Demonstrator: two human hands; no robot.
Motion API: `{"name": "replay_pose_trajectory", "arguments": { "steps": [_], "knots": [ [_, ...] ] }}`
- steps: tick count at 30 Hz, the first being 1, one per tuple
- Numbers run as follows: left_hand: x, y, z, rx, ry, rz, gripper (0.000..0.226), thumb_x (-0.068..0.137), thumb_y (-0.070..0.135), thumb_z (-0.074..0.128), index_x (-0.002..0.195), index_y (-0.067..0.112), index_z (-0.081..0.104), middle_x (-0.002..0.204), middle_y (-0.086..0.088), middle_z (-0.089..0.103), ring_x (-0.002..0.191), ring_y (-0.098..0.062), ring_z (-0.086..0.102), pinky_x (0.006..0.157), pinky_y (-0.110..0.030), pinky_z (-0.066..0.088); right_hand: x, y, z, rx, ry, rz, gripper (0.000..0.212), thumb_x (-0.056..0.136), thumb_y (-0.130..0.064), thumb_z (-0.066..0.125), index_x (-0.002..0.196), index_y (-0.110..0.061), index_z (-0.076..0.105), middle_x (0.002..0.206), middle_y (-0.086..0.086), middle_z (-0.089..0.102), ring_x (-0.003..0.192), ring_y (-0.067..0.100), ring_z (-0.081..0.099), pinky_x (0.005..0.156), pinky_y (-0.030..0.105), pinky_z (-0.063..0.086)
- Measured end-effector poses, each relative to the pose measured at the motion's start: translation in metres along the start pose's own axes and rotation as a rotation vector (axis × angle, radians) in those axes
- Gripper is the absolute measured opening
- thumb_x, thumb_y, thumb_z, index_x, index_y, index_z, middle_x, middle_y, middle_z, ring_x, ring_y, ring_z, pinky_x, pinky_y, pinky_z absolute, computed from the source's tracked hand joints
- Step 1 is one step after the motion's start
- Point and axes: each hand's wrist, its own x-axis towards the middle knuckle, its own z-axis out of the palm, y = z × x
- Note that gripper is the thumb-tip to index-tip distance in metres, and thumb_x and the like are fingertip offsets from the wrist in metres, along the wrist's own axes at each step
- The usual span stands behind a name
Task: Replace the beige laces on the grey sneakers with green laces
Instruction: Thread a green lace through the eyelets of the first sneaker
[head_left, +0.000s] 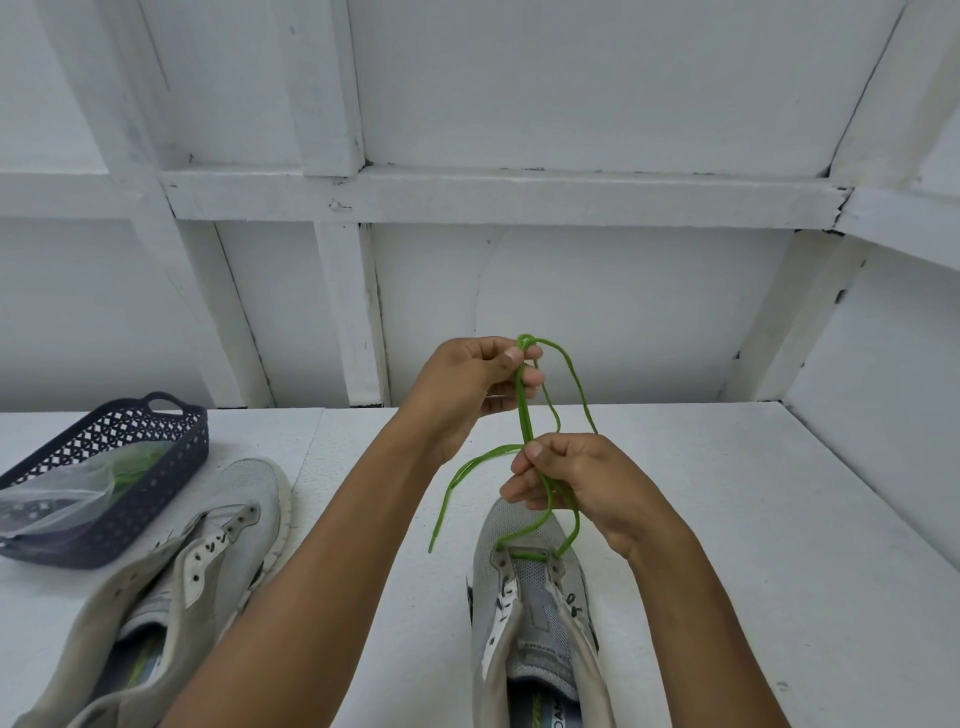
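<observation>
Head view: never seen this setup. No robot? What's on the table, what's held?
No machine here: a person works bare-handed, and one wide-angle camera worn on the head looks down at the hands. The left hand and right hand both pinch a green shoelace, raised above a grey mesh sneaker and threaded through its eyelets nearest the toe. A second grey sneaker, unlaced, lies to the left on the white table, beside a dark blue perforated plastic basket holding a clear plastic bag.
</observation>
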Motion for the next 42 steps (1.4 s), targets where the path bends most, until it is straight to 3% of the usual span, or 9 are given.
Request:
{"name": "replay_pose_trajectory", "arguments": {
  "steps": [7, 10, 13, 20, 24, 27, 34, 38, 42],
  "knots": [
    [0.0, 0.017, -0.004, -0.244, 0.004, -0.015, 0.026, 0.099, 0.007, 0.053, 0.118, -0.008, 0.062, 0.065, 0.001, 0.043, 0.056, -0.012, 0.043, 0.056, -0.028, 0.046, 0.0, 0.011, 0.001, -0.135, -0.037, 0.073, 0.028, 0.103, -0.015, 0.046, 0.087, -0.006, 0.068, 0.082, 0.012, 0.076, 0.072, 0.012, 0.071, 0.071, 0.026, 0.055],
    [0.002, 0.03, -0.009, -0.275, 0.032, 0.026, 0.025, 0.101, 0.008, 0.05, 0.12, -0.006, 0.059, 0.066, 0.0, 0.046, 0.054, -0.011, 0.037, 0.051, -0.025, 0.036, 0.001, 0.016, 0.002, -0.171, -0.036, 0.129, 0.029, 0.103, -0.012, 0.046, 0.086, -0.003, 0.068, 0.077, 0.013, 0.075, 0.062, 0.01, 0.069, 0.057, 0.017, 0.05],
    [0.003, 0.036, -0.011, -0.253, 0.037, 0.045, 0.024, 0.103, 0.005, 0.042, 0.118, -0.002, 0.059, 0.068, -0.002, 0.051, 0.053, -0.011, 0.035, 0.049, -0.023, 0.033, 0.002, 0.016, 0.0, -0.209, -0.05, 0.157, 0.027, 0.102, -0.012, 0.047, 0.088, -0.004, 0.069, 0.081, 0.011, 0.076, 0.067, 0.01, 0.069, 0.061, 0.019, 0.051],
    [-0.003, 0.027, -0.002, -0.178, -0.024, 0.07, 0.015, 0.103, 0.004, 0.043, 0.111, 0.004, 0.055, 0.086, -0.012, 0.072, 0.064, -0.018, 0.058, 0.063, -0.028, 0.05, 0.002, -0.004, -0.003, -0.168, 0.119, -0.138, 0.023, 0.096, -0.036, 0.059, 0.117, -0.029, 0.064, 0.116, -0.016, 0.066, 0.111, -0.003, 0.057, 0.089, 0.019, 0.044],
    [-0.005, 0.024, 0.005, -0.225, -0.112, 0.061, 0.013, 0.104, 0.008, 0.043, 0.113, 0.003, 0.051, 0.105, -0.019, 0.073, 0.083, -0.026, 0.069, 0.079, -0.034, 0.055, 0.002, -0.019, 0.0, -0.196, 0.098, -0.281, 0.022, 0.096, -0.038, 0.058, 0.113, -0.027, 0.067, 0.112, -0.018, 0.069, 0.108, -0.012, 0.057, 0.086, 0.011, 0.041],
    [-0.006, 0.024, 0.007, -0.206, -0.147, 0.057, 0.015, 0.105, 0.013, 0.042, 0.112, 0.004, 0.052, 0.111, -0.019, 0.072, 0.098, -0.034, 0.07, 0.092, -0.042, 0.055, 0.004, -0.021, 0.002, -0.19, 0.121, -0.304, 0.013, 0.093, -0.029, 0.065, 0.097, -0.018, 0.071, 0.095, -0.008, 0.074, 0.093, 0.0, 0.066, 0.082, 0.019, 0.047],
    [-0.001, 0.026, -0.023, 0.202, 0.217, 0.048, 0.024, 0.105, 0.026, 0.045, 0.104, 0.011, 0.064, 0.092, -0.009, 0.076, 0.077, -0.026, 0.073, 0.069, -0.034, 0.058, 0.01, -0.004, -0.026, -0.001, 0.513, -0.258, 0.016, 0.094, -0.021, 0.065, 0.08, -0.016, 0.07, 0.067, -0.002, 0.072, 0.068, 0.01, 0.069, 0.074, 0.033, 0.055],
    [0.006, 0.002, -0.049, 0.376, 0.366, -0.036, 0.023, 0.103, 0.019, 0.044, 0.096, 0.009, 0.063, 0.091, -0.012, 0.075, 0.073, -0.025, 0.071, 0.072, -0.038, 0.058, 0.014, 0.019, -0.052, -0.098, 0.76, -0.12, 0.018, 0.094, -0.025, 0.062, 0.078, -0.021, 0.069, 0.079, 0.001, 0.074, 0.082, 0.019, 0.069, 0.082, 0.041, 0.054],
    [0.008, -0.026, -0.065, 0.889, 0.464, -0.131, 0.022, 0.1, 0.023, 0.05, 0.112, 0.005, 0.053, 0.104, -0.01, 0.063, 0.092, -0.03, 0.061, 0.079, -0.038, 0.052, 0.008, 0.033, -0.06, -0.52, 0.669, 0.112, 0.026, 0.095, -0.03, 0.06, 0.104, -0.007, 0.069, 0.103, 0.007, 0.067, 0.105, 0.031, 0.061, 0.084, 0.034, 0.046]
  ]
}}
